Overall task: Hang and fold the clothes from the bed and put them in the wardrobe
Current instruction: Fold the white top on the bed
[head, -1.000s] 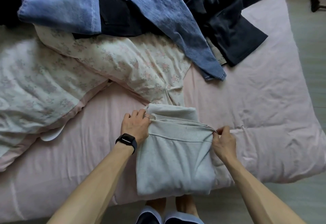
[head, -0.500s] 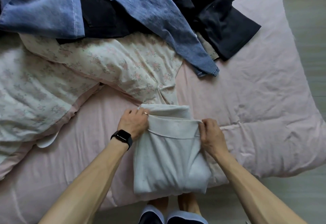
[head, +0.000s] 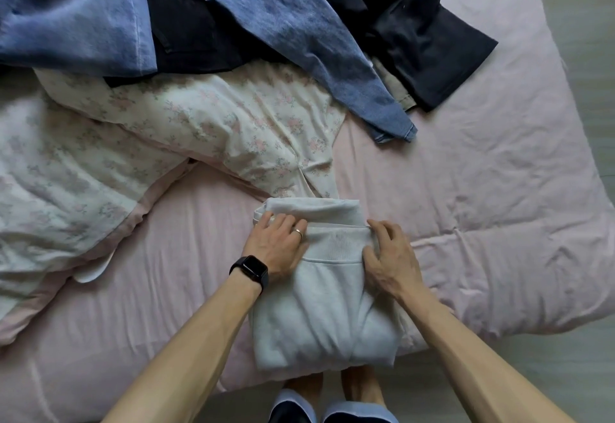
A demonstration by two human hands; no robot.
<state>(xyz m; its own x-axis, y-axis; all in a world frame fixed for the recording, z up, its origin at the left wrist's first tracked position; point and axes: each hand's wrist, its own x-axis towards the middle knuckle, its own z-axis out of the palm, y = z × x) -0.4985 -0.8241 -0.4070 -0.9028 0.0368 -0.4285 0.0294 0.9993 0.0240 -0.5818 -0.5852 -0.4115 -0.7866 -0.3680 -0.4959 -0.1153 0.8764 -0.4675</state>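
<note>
A light grey folded garment [head: 327, 316] lies on the pink bed [head: 466, 223] at its near edge. My left hand [head: 276, 242], with a black watch on the wrist, lies on the garment's upper left part, fingers fairly straight and the thumb hidden by the cloth. My right hand [head: 391, 256] grips the right end of the ribbed hem with curled fingers. Further back lie blue jeans [head: 299, 23] and dark clothes [head: 426, 33] in a heap.
A floral duvet [head: 166, 129] covers the left and middle of the bed, with the jeans leg lying over it. The grey floor [head: 582, 372] shows at right and below. My feet in blue slippers [head: 332, 412] stand at the bed's edge.
My right hand has moved left along the hem, pushing the garment's right side inward, so the bundle is narrower. My left hand's fingers have flattened onto the cloth.
</note>
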